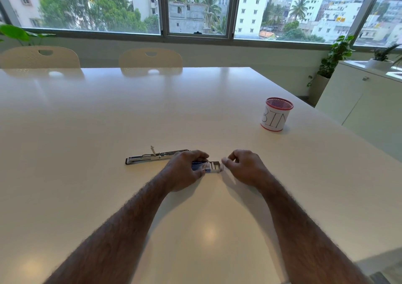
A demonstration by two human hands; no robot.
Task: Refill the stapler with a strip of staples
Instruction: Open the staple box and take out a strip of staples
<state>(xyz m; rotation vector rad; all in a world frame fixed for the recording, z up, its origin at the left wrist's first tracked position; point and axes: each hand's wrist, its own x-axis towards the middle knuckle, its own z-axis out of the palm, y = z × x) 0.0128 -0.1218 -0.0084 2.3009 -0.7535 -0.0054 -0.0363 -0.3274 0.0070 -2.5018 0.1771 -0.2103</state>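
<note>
A stapler (152,156) lies swung fully open and flat on the white table (108,120), its metal staple channel facing up. Just right of it, my left hand (185,170) holds a small blue staple box (201,165) against the table. The box's inner tray (215,166) is slid out to the right, showing strips of staples. My right hand (243,166) is at the tray's open end, thumb and forefinger pinched on its white end flap. My left hand hides the stapler's right end.
A red mesh cup (276,114) wrapped in paper marked "BIN" stands at the right back of the table. Two cream chairs (150,59) are tucked in at the far edge. A white cabinet (365,100) with potted plants stands to the right.
</note>
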